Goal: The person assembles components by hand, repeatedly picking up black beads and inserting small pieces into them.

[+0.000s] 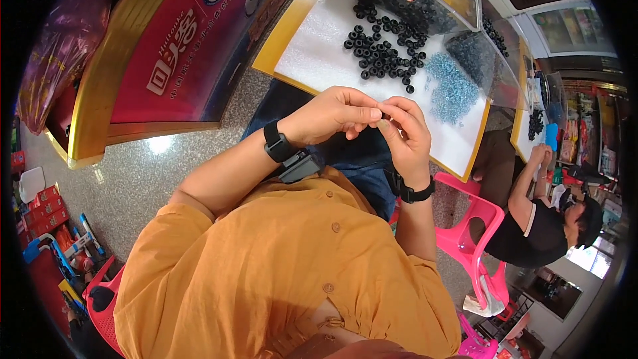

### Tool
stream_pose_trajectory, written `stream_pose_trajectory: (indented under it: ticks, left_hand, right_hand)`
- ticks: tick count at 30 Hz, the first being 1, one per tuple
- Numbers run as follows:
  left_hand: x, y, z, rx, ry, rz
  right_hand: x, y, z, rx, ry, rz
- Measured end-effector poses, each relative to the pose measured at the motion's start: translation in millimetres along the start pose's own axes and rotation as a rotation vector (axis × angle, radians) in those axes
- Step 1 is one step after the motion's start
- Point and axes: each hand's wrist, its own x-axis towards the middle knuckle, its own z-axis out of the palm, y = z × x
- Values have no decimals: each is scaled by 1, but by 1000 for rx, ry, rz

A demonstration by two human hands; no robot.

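Note:
My left hand [335,114] and my right hand [411,134] meet at the fingertips in front of the white table sheet's near edge. Both are closed in a pinch around something too small to make out. Just beyond them, several round black beads with holes [382,52] lie loose on the white sheet [312,46]. Right of these spreads a heap of tiny translucent light-blue pieces [452,90]. Behind the loose beads stands a clear plastic bin [425,3] with more black ones inside. Each of my wrists wears a black strap.
A yellow-edged counter with a red printed panel [173,46] stands at left. Another clear bin [495,46] sits at the table's right side. A pink plastic chair [472,226] is at my right. Beyond it, a person in black [538,229] works at another table.

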Motion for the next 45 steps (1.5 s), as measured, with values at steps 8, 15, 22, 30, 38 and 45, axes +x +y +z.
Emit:
stream_pose_trajectory:
  ticks: [8,15,22,30,38,45]
  left_hand:
    - [-1,4,-1,139,74,57]
    - [2,3,2,163,67,42]
    - [2,-4,1,184,75,17]
    - [3,-3,1,212,81,27]
    - [4,-4,0,212,63,29]
    - [4,-4,-2,237,78,39]
  right_hand:
    - [-4,33,-55,-211,357,262]
    - [-39,93,-160,-745,468,392]
    - [-36,92,-166,-870,307,495]
    - [-43,91,-161,-852,339,513]
    - [2,45,-98,-662,209,288]
    - [49,42,-44,-666,-21,110]
